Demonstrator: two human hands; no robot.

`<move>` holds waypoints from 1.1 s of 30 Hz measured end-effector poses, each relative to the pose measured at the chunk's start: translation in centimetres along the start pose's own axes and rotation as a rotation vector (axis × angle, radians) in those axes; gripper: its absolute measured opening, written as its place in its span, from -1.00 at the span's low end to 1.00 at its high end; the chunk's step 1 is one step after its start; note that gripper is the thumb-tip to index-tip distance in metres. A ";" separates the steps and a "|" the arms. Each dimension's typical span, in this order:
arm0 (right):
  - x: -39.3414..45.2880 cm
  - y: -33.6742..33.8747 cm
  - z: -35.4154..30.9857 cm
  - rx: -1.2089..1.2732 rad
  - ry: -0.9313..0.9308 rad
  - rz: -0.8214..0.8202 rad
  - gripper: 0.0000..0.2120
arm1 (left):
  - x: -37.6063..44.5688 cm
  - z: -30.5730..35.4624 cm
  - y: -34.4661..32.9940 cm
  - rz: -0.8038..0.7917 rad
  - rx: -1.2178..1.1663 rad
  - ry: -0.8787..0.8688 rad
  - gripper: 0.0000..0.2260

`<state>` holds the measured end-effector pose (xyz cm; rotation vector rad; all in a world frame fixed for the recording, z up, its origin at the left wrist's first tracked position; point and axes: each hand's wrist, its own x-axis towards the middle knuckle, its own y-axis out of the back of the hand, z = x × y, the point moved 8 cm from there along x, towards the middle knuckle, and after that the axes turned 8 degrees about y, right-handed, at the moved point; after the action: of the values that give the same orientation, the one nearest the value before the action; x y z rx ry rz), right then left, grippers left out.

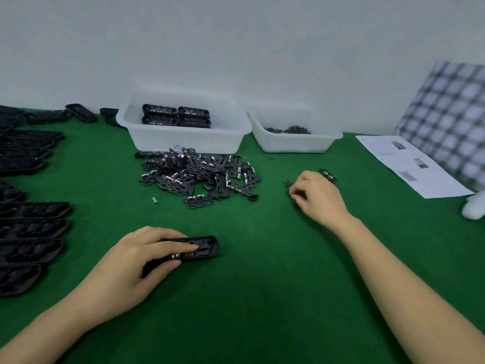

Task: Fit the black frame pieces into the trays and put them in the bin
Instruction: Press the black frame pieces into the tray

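Several empty black trays (29,229) lie in rows along the left edge of the green table (262,298), well apart from the work in front. Near the front, the left hand (126,261) holds one tray (194,249) flat against the table, fingers (181,249) stretched across its top and thumb curled along its near side. That tray is a long, rounded black shell, and small pale metal tabs show inside it beside the fingers.

Behind it, a loose heap of black frame pieces (199,172) sits just in front of the clear bin (183,122): thin, ladder-like strips with silvery contacts, lying crossed and tangled. The bin already holds a few filled trays stacked at its back. A second clear bin (294,137) stands just to its right with dark bits inside, too blurred to name.

Further right, the right hand (317,195) curls down over a few small frame pieces (287,183), fingertips pinching one; another piece (328,176) lies just behind the knuckles. A printed sheet (409,166) rests at the far right.

The risk, as I judge it, is that a thin piece snags its neighbours when lifted, or goes into the tray skewed and bends a contact if pressed.
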<state>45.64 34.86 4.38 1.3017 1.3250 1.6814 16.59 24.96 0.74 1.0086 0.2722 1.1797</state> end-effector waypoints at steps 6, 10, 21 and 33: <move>1.8 -1.2 -0.8 -0.095 0.174 -0.150 -0.89 | 0.0 -0.2 0.0 -0.001 0.004 0.005 -0.71; 2.1 -1.4 -1.2 -0.130 0.245 -0.171 -0.92 | 0.0 -0.1 0.0 -0.004 0.001 0.005 -0.71; -0.2 1.0 -1.0 1.272 -0.388 0.113 -0.83 | 0.0 0.2 0.1 0.004 0.013 -0.003 -0.70; -3.1 0.7 -15.3 1.374 -0.088 -0.094 -0.88 | -0.1 0.4 0.5 0.035 0.041 0.011 -0.75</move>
<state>32.30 26.84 3.93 1.8595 2.5518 0.4464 16.54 24.66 1.30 1.0463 0.2890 1.2154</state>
